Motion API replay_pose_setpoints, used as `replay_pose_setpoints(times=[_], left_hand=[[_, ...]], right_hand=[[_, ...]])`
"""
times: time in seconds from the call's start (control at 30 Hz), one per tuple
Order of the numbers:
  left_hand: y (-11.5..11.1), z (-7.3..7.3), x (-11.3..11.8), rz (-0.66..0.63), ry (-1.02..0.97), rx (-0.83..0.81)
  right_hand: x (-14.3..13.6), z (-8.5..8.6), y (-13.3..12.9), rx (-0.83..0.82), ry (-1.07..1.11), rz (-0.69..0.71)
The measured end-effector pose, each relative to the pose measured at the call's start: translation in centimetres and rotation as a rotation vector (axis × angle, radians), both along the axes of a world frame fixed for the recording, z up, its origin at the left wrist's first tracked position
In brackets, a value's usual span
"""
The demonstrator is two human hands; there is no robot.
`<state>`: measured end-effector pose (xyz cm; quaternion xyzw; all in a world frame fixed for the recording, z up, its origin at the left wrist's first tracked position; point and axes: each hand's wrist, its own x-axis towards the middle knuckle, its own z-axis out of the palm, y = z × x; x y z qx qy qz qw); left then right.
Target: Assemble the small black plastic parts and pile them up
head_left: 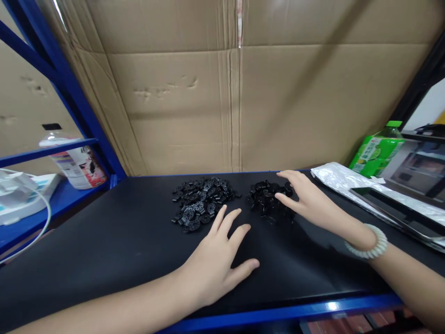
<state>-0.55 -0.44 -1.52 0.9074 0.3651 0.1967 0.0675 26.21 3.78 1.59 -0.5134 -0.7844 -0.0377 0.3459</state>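
Trim [278, 313] in bright blue is running along the near edge of a black table [104, 250]. Just past it, the person's left hand [217, 260] is reaching in over the table, palm down, its fingers spreading wide and its thumb standing well apart; I am seeing nothing in its grasp. Whether it is touching the tabletop, I cannot tell from where I am standing. On the other side, a pale coiled band [378, 241] is circling the right wrist. To its right, a dark flat device [399, 208] is lying on a crinkled silver bag [333, 176].

Beyond the left fingertips, a heap of small black wheels [198, 204] is sitting toward the back of the table. Right of that, with a gap between, a smaller pile of shiny black pieces [266, 195] is lying beside the right hand [308, 199], which is hovering at its right side or touching it; I cannot tell which. That hand's thumb and fingers are standing apart, gripping nothing that I can see.

Off left, a bottle [74, 164] is standing on a blue shelf [66, 202]. Behind everything, tall cardboard [174, 93] is forming a wall.
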Motion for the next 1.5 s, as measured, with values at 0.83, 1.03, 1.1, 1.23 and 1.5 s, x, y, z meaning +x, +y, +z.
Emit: replay_pose_setpoints(times=[0.83,1.03,1.1,1.23,1.5], left_hand=[[2.0,0.3,0.8,-0.125,-0.292,-0.040],[0.7,1.7,1.0,-0.183,-0.561,-0.031],[0.4,2.0,1.1,-0.202,-0.616,-0.029],[0.2,2.0,1.4,-0.229,-0.679,-0.010],[0.4,1.9,1.4,-0.246,-0.699,-0.059]], right_hand=[[-5.4,0.1,-4.8,-0.549,0.523,0.395],[-5.9,-0.5,-4.5,-0.862,0.728,0.484],[-6.0,-0.6,-4.4,-1.032,0.837,0.619],[-6.3,-0.8,-4.3,-1.151,0.905,0.760],[-6.4,-0.6,-4.4,-1.028,0.721,0.725]])
